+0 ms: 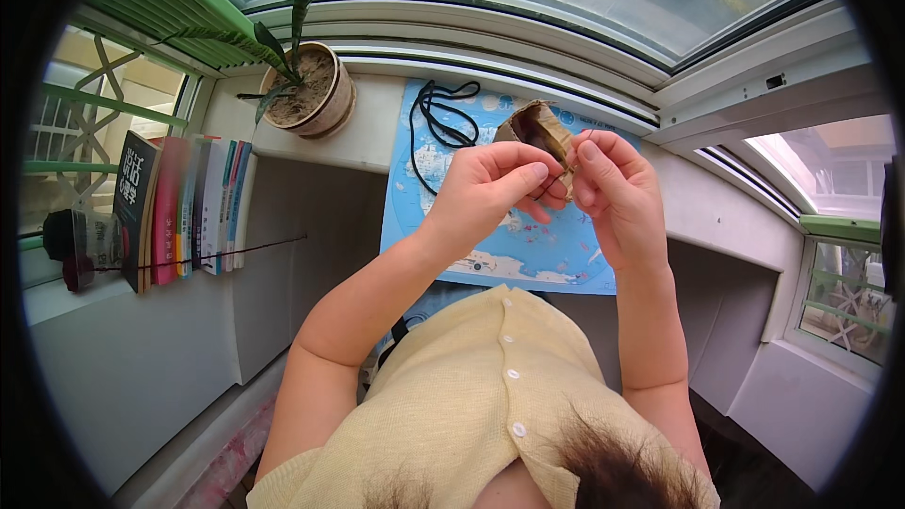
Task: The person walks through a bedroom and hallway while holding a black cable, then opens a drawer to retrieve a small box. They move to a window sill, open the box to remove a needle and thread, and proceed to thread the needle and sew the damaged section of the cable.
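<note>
Both hands pinch a small brown pouch above the blue map sheet.

The left hand [485,190] and right hand [613,187] nip the pouch [540,128], a crumpled, papery-looking thing, at its lower edge in mid-air (fingertips pressed close); light, even pulls would likely spare it. Below lie the glossy map sheet [528,245] on the pale surface [363,137], a black cord [443,118] and a potted plant [306,90].

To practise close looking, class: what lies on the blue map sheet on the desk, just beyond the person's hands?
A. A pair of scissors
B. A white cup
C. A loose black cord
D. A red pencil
C. A loose black cord lies coiled on the blue map sheet, above the left hand and right hand, which together hold a small brown pouch; no scissors, pencil or cup rest there.
</note>
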The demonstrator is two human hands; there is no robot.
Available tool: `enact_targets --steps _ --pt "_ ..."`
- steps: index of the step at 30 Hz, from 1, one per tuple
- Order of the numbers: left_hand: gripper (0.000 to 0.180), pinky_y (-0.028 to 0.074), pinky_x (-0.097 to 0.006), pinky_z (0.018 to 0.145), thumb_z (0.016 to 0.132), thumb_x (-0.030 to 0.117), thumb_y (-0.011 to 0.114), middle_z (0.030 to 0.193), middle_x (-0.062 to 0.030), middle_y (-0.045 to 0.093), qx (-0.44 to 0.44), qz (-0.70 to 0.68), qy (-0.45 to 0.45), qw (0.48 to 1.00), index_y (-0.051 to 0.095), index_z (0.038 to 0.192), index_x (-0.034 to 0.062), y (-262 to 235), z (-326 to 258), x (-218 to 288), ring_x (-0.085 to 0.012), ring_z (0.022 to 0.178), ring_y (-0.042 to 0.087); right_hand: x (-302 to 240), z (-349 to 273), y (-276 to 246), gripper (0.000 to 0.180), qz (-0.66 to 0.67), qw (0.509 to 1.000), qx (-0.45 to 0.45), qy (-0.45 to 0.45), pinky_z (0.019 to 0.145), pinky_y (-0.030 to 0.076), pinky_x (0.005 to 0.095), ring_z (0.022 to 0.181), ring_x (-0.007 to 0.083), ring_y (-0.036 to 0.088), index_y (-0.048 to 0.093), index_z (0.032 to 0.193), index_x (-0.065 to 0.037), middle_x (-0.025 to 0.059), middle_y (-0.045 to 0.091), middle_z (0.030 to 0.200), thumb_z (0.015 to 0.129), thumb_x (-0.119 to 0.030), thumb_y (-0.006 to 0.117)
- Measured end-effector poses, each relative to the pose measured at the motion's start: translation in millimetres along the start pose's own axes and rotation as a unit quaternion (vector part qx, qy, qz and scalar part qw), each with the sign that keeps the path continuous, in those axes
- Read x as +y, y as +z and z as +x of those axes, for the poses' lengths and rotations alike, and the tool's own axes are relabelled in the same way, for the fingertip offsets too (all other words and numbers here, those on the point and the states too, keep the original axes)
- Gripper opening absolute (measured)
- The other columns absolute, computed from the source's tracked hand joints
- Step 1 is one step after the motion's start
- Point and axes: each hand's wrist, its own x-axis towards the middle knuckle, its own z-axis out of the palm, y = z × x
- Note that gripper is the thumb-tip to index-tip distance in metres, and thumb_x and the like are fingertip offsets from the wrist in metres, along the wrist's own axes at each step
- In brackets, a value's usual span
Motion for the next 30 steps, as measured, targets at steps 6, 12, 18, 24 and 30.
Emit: enact_targets --steps 6,12,18,24,30 --pt "0.021 0.059 -0.028 0.065 0.097 0.014 0.054 0.084 -0.0124 0.068 -0.015 -0.014 -0.04 0.999 0.062 0.102 -0.0037 4.8 -0.6 3.0 -0.0171 0.074 0.069 10.1 -0.6 -3.1 0.016 0.047 0.999 0.002 0.005 0.052 0.038 0.0186 0.062 0.0043 0.05 0.064 0.104 -0.002 0.0021 0.063 0.086 0.093 -0.014 0.062" --pt "0.021 0.059 -0.03 0.061 0.098 0.016 0.052 0.078 -0.0129 0.067 -0.034 -0.027 -0.063 0.997 0.06 0.102 -0.0027 2.6 -1.4 3.1 -0.0191 0.068 0.069 12.8 -0.6 -1.0 0.017 0.038 0.999 -0.004 0.006 0.052 0.041 0.0181 0.063 0.0045 0.053 0.062 0.105 -0.001 0.0034 0.063 0.086 0.094 -0.015 0.06" --pt "0.018 0.058 -0.028 0.057 0.099 0.016 0.05 0.074 -0.0119 0.066 -0.033 -0.016 -0.054 0.998 0.057 0.1 -0.0014 1.9 -2.0 3.7 -0.0189 0.063 0.068 15.4 -0.2 1.6 0.016 0.043 0.999 -0.019 0.005 0.053 0.042 0.0181 0.064 0.0042 0.053 0.06 0.105 -0.002 0.0033 0.062 0.086 0.095 -0.015 0.058" --pt "0.016 0.057 -0.028 0.053 0.1 0.016 0.048 0.071 -0.0106 0.064 -0.022 -0.008 -0.04 0.999 0.053 0.1 0.0008 4.0 -3.4 1.9 -0.0182 0.059 0.066 15.0 -1.0 3.4 0.013 0.047 0.998 -0.041 0.004 0.057 0.043 0.0189 0.067 0.0042 0.054 0.059 0.1 -0.003 0.0009 0.06 0.085 0.097 -0.015 0.055" --pt "0.017 0.056 -0.028 0.052 0.101 0.019 0.043 0.075 -0.0116 0.064 0.005 -0.015 -0.03 0.999 0.049 0.1 0.0031 1.7 -2.9 -2.7 -0.0194 0.059 0.066 15.5 -3.9 1.9 0.014 0.027 0.998 -0.05 -0.009 0.06 0.044 0.0199 0.069 0.005 0.055 0.058 0.096 -0.004 0.0003 0.06 0.086 0.099 -0.017 0.052"
